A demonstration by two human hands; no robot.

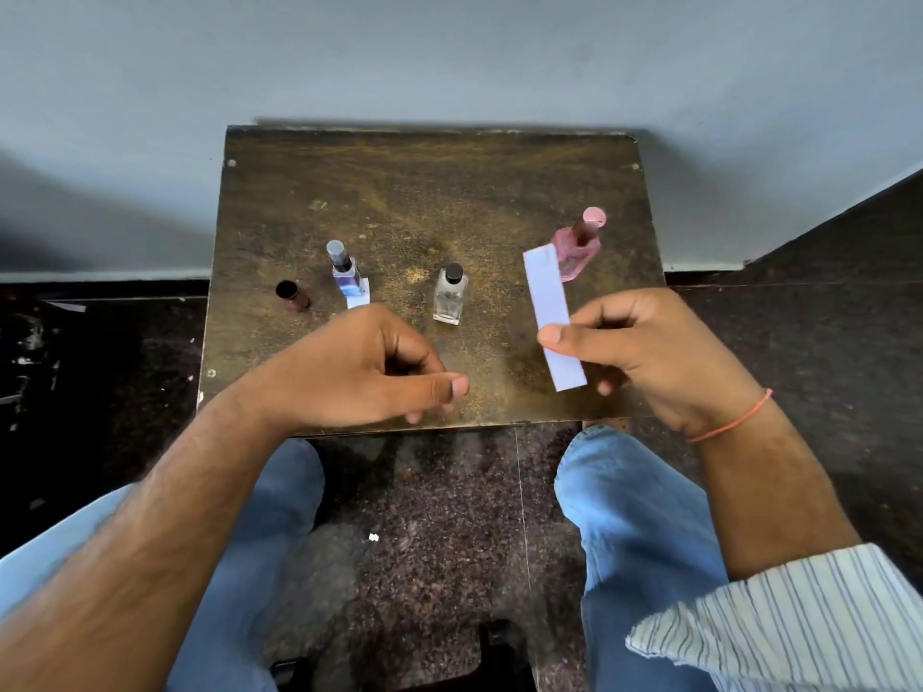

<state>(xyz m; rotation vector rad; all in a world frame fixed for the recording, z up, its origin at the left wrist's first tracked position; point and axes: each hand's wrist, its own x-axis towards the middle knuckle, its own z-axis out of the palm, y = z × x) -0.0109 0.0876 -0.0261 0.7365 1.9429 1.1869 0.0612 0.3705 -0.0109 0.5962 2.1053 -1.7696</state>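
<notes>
Room: a grey wall stands behind a small brown tabletop, and a dark speckled floor lies below it.
Right hand: the right hand pinches a pale paper strip between thumb and forefinger, with the other fingers curled behind it.
Paper strip: it is held in the air over the right part of the tabletop. It is tilted, its far end leaning left and reaching up in front of the pink bottle.
Left hand: the left hand hovers over the near edge of the tabletop. Its fingers are curled in under the palm and the thumb lies along the forefinger, with nothing seen in it.
Bottles: the pink bottle stands far right, a clear bottle with a black cap stands in the middle, and a blue bottle stands to the left.
Left side: a small white slip sits just beside the blue bottle, and a dark red cap lies near the left edge.
Person: a red thread circles the right wrist, a striped sleeve covers the right forearm, and blue jeans show below.
</notes>
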